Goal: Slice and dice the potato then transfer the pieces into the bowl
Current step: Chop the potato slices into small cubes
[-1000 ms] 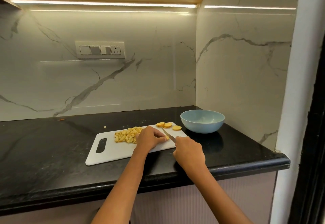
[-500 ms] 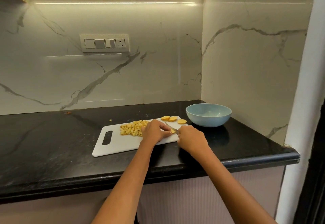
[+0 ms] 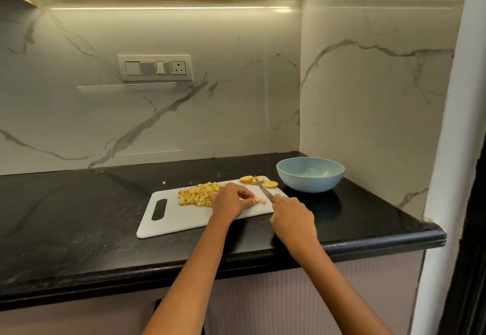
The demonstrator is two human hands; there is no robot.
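A white cutting board lies on the black counter under both hands. The left hand curls over the board, fingertips pinching small potato pieces. Just left of it sits the heap of diced potato. The right hand grips the knife, blade angled away toward three potato slices beyond both hands. The blue bowl stands beyond the right hand, off the board. One stray cube lies on the counter, and a switch panel hangs on the marble wall. Compared with half a second ago, the knife blade has lifted clear of the left hand's fingers and shows more fully.
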